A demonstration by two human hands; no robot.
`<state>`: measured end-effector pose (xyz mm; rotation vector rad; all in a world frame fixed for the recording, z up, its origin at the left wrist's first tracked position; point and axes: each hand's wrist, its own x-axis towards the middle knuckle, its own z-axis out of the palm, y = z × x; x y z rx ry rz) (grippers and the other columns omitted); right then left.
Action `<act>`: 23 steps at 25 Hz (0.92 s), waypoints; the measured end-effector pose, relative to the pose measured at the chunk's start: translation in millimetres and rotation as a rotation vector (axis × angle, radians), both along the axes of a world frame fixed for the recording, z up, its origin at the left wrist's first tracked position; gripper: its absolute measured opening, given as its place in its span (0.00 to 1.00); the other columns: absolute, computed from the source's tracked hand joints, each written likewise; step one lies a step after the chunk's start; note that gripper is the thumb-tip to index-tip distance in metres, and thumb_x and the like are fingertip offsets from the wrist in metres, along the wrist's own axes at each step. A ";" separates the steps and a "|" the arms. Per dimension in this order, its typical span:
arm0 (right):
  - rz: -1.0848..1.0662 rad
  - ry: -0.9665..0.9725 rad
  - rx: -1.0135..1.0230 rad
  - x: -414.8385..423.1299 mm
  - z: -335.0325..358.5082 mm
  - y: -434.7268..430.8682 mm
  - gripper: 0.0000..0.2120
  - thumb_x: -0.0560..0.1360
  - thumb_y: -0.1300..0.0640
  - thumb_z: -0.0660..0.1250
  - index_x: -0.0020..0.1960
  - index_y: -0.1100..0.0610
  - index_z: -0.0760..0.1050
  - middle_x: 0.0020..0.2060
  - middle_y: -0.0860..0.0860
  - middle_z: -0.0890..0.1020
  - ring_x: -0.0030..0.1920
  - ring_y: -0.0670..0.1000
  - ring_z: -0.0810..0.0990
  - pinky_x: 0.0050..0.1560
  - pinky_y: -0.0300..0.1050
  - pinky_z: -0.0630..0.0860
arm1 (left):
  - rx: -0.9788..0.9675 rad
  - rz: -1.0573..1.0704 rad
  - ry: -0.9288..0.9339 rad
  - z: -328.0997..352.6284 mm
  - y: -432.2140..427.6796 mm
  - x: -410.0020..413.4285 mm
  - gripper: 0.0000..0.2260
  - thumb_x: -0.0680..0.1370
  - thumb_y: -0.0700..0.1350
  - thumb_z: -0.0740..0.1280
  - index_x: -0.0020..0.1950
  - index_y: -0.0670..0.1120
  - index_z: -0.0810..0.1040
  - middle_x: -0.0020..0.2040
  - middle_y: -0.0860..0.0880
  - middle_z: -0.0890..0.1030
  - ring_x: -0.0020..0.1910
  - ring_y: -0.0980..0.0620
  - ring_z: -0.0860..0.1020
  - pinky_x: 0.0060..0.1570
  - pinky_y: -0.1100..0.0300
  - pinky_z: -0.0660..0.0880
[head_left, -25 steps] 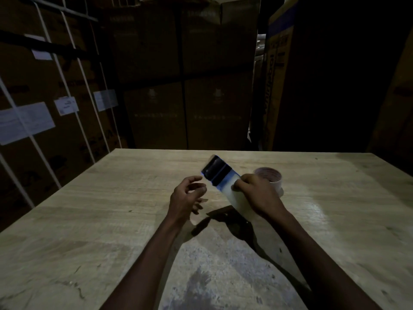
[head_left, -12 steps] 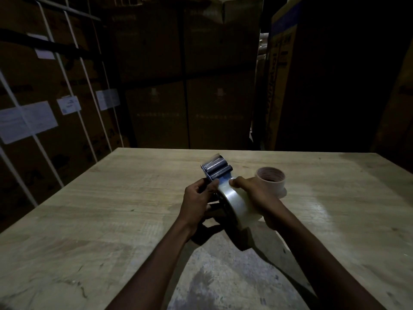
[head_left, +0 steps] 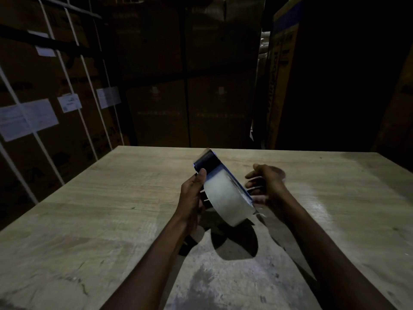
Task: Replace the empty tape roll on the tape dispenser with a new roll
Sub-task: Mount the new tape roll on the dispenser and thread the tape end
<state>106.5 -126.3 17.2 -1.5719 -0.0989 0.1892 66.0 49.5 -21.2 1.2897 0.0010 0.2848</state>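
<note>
The tape dispenser was held in the air above the middle of the desk, tilted, with its toothed blade end pointing away from the person; a full roll of pale, translucent tape sat mounted in it, filling its lower end; the dispenser's frame looked dark with a blue edge along the roll's right side. The left hand gripped the dispenser from its left, thumb pressed at the roll's top edge; the right hand was blurred just right of the dispenser, fingers spread and loose, gripping nothing. Behind the desk stood stacked cardboard boxes, closed.
</note>
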 end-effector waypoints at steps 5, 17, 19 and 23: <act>0.312 0.375 0.293 -11.3 -16.1 14.7 0.21 0.73 0.43 0.64 0.50 0.60 0.82 0.42 0.56 0.86 0.39 0.54 0.85 0.45 0.48 0.76 | -0.052 -0.090 -0.015 -2.6 7.3 0.7 0.22 0.74 0.57 0.59 0.56 0.42 0.79 0.45 0.46 0.86 0.44 0.48 0.84 0.42 0.57 0.81; 0.176 -0.334 -0.389 -1.5 -14.5 13.2 0.22 0.73 0.36 0.59 0.44 0.55 0.74 0.34 0.56 0.82 0.34 0.54 0.81 0.37 0.49 0.76 | -0.024 -0.032 0.041 -3.0 5.0 3.5 0.30 0.69 0.63 0.67 0.59 0.40 0.80 0.57 0.36 0.81 0.52 0.37 0.81 0.54 0.43 0.77; 0.191 -0.310 -0.411 -6.7 -16.3 18.3 0.18 0.73 0.36 0.61 0.45 0.51 0.73 0.35 0.54 0.82 0.36 0.53 0.82 0.39 0.51 0.79 | -0.031 0.003 0.040 -2.9 5.1 5.2 0.26 0.69 0.59 0.67 0.55 0.39 0.80 0.53 0.37 0.82 0.47 0.38 0.82 0.47 0.48 0.81; 0.391 0.215 0.058 -20.6 -3.4 22.2 0.22 0.70 0.37 0.61 0.44 0.56 0.77 0.26 0.50 0.81 0.27 0.48 0.78 0.32 0.41 0.75 | 0.006 -0.019 -0.001 -0.1 9.5 3.0 0.18 0.73 0.57 0.66 0.51 0.43 0.80 0.46 0.44 0.85 0.46 0.45 0.82 0.43 0.57 0.81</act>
